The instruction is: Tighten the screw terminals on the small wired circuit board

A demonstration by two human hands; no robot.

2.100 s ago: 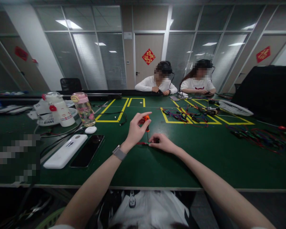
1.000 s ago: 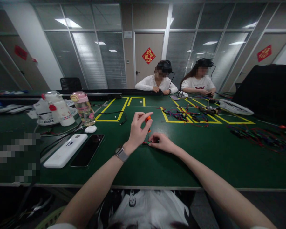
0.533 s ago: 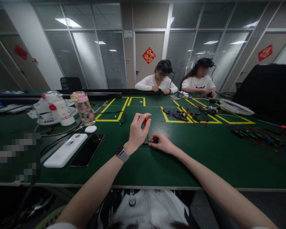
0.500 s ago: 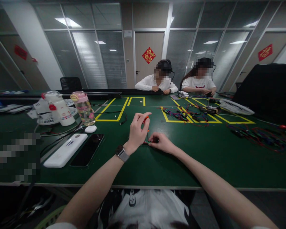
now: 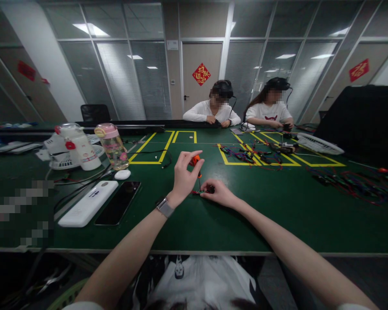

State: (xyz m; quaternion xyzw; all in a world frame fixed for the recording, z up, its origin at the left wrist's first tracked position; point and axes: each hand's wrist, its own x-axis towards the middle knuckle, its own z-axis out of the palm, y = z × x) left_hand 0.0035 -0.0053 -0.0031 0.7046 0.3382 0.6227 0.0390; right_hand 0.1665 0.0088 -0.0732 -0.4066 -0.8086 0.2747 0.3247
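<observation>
orange plastic is showing between my thumb and forefinger: the fingers of my left hand are gripping a screwdriver by its handle, and its dark shaft is standing nearly upright over a small circuit board. the fingers of my right hand are pinching that board at its right end, and it is lying on the green desk in front of me. to do this well, i should be keeping the shaft square to the board, pressing lightly and bracing the board so it isn't skidding. what exactly the tip is meeting, i cannot tell.

counting, i am handling one screwdriver and one board. leftward are lying one black phone, one white slab and one white case; one white bottle and one pink-lidded bottle are standing beyond. two co-workers are sitting opposite. tangled wires are lying ahead rightward, too jumbled for counting.
</observation>
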